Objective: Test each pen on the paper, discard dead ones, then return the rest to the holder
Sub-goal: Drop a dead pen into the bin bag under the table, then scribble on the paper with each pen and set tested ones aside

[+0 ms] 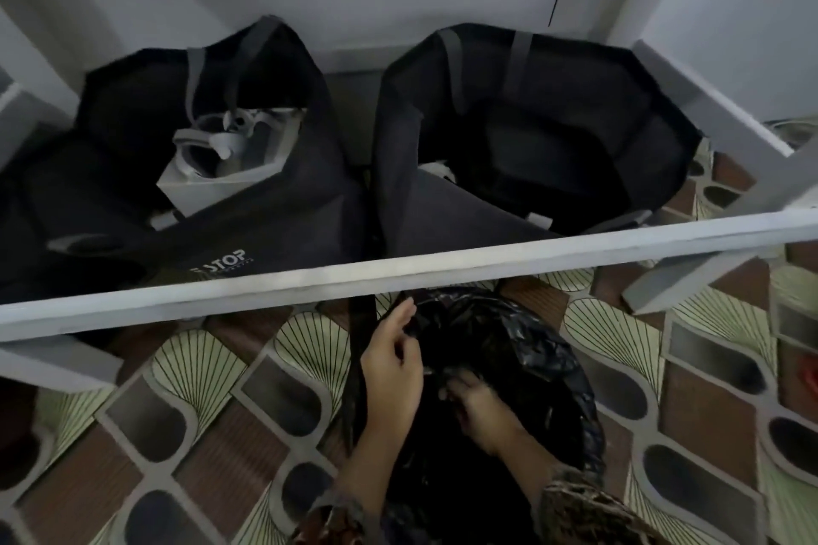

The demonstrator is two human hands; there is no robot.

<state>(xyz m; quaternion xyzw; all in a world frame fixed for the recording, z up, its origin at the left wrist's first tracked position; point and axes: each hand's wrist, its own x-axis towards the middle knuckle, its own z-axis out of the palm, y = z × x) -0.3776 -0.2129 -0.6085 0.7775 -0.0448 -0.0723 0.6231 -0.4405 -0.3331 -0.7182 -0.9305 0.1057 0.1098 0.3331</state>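
Observation:
A black plastic bin bag (pixel 509 350) stands open on the patterned floor just in front of me. My left hand (pixel 391 356) grips the bag's left rim, fingers curled over the plastic. Inside the bag's mouth my right hand (pixel 480 407) has its fingers closed, and whether it holds a pen or only plastic is hidden. No pens, paper or holder are in view.
A white table rail (pixel 310 279) crosses the view above the bag, with white legs (pixel 708 111) at the right. Under the table sit two dark tote bags, the left one (pixel 212 173) holding a grey box and the right one (pixel 553 137) open. Patterned tiles (pixel 199 434) cover the floor.

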